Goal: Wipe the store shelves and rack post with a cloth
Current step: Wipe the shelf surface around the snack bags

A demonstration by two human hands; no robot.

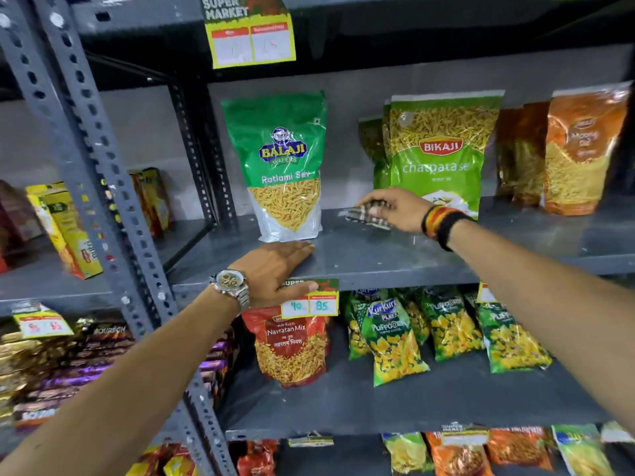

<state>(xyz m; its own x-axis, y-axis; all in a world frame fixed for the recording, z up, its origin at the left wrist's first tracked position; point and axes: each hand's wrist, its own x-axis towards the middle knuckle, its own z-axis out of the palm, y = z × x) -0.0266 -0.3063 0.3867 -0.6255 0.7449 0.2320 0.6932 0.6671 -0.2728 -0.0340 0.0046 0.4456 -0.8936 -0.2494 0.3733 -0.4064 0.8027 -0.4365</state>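
Pressing a checked cloth (369, 216) onto the shelf (378, 255), the right hand (398, 209) has fingers clamped on it; the left hand (275, 269) lies flat, fingers together, at the shelf edge.

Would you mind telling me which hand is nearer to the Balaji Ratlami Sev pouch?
The left hand: it rests flat on the shelf edge just below the Balaji pouch. The right hand presses the cloth farther to the pouch's right.

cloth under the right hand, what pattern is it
The cloth is checked, dark and pale stripes crossing; it shows in the head view.
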